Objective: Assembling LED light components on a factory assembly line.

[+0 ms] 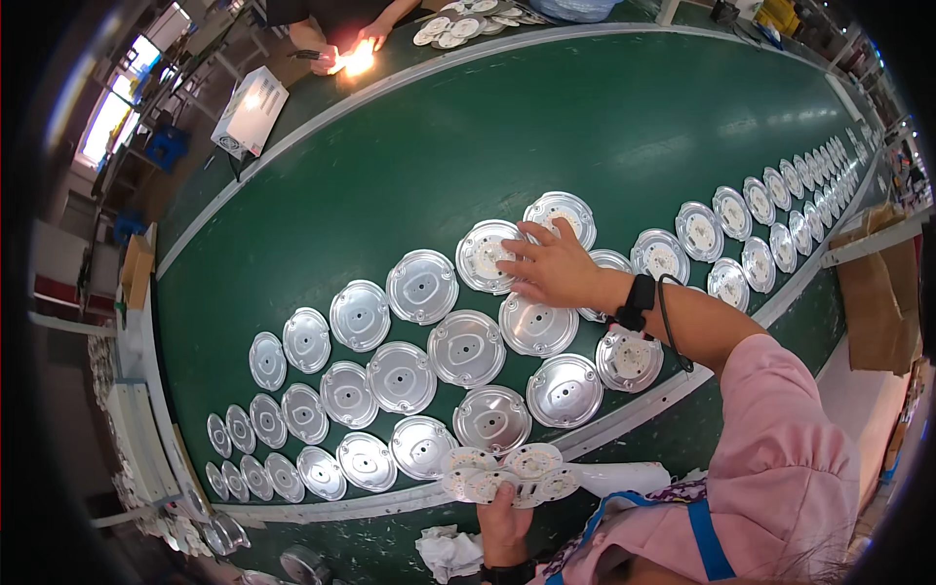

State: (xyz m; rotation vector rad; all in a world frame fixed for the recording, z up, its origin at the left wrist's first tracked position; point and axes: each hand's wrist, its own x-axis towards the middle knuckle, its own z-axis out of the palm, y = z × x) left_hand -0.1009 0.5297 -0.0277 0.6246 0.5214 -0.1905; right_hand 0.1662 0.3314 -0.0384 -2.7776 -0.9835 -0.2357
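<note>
Near the front edge, my left hand (502,522) grips a sheet of joined white round circuit boards (512,475), thumb on top. My right hand (554,268) reaches forward across the green bench, its fingers spread over a shiny round metal plate (478,239) that carries a white round board (485,258). The fingertips seem to touch that board. Just beyond lies another plate with a board (564,216). Bare metal plates (466,348) lie in rows to the left, and plates with white boards (660,255) continue to the right.
Across the green bench (390,166), another person's hands (370,39) work by a bright glare, near a pile of white boards (468,24). A white box-shaped device (251,112) stands at the far left. A crumpled white cloth (450,553) lies by my left hand; cardboard (877,302) is at right.
</note>
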